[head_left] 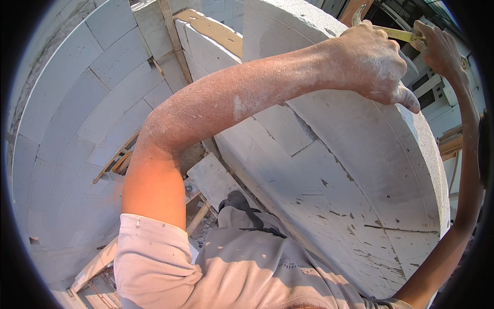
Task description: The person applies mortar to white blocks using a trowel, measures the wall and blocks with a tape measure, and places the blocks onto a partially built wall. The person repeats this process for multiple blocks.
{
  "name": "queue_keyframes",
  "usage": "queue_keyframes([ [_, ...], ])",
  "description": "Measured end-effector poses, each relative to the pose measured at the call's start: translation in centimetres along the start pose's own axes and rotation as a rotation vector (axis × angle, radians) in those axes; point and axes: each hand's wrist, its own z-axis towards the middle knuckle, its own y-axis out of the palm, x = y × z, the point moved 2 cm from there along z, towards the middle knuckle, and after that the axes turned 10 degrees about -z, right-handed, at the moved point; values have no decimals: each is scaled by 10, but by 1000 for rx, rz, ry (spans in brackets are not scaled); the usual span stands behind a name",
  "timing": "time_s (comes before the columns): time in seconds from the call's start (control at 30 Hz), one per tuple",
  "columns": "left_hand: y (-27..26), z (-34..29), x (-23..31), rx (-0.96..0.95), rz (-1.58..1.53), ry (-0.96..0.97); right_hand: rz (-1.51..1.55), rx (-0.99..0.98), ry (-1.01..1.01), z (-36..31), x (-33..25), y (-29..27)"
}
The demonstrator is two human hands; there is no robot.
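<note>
Head view: the left hand (373,64), dusty white, is closed in a fist around a yellow-handled tool (393,33) at the top of the grey block wall (360,170). The right hand (437,46) pinches the tool's far end, fingers wrapped. It looks like work along the top course; the next stroke calls for steady two-handed pressure.

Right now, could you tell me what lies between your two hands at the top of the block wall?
In the head view, a yellowish tool handle spans from the left hand to the right hand.
</note>
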Motion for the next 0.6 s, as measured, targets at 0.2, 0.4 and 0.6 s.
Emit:
queue_keyframes([
  [0.2, 38, -59, 21, 788, 131, 222, 122, 180, -120, 94, -42, -20],
  [0.4, 47, -49, 19, 737, 86, 230, 196, 75, -290, 201, -82, -36],
  [0.6, 44, -50, 16, 789, 113, 261, 189, 69, -432, 250, -141, -84],
])
